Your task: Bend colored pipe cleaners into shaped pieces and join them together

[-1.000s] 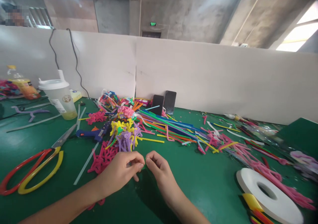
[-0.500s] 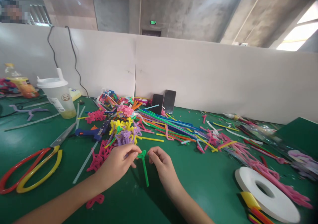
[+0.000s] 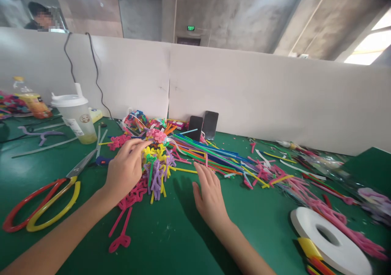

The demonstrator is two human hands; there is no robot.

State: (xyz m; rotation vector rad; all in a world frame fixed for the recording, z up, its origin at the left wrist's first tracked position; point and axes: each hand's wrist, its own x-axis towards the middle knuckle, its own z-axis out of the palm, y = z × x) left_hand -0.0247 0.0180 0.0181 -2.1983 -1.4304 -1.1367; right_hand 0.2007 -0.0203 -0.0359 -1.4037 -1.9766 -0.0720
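My left hand [image 3: 126, 167] reaches over the pile of bent pipe-cleaner shapes, fingers stretched forward and apparently holding nothing. Beside its fingers lie yellow pipe-cleaner shapes [image 3: 166, 157], purple ones [image 3: 156, 177] and a green pipe-cleaner shape [image 3: 150, 160] on top. Dark pink shapes [image 3: 132, 195] are partly under this hand, which also hides most of a blue glue gun [image 3: 102, 160]. To the right, my right hand [image 3: 210, 195] hovers over the green table with fingers extended and nothing in them. Just beyond its fingertips run loose straight pipe cleaners [image 3: 214, 155] in many colours.
Large scissors [image 3: 76, 180] with red and yellow handles lie left. Behind them stand a lidded cup [image 3: 76, 118] and a bottle [image 3: 38, 104]. Two phones [image 3: 210, 125] lean on the white partition [image 3: 259, 92]. A white tape roll [image 3: 345, 254] sits at front right.
My left hand has moved forward and left from the table's middle to the pile and let go of the green pipe-cleaner shape, now on it. My right hand's fingers have opened out.
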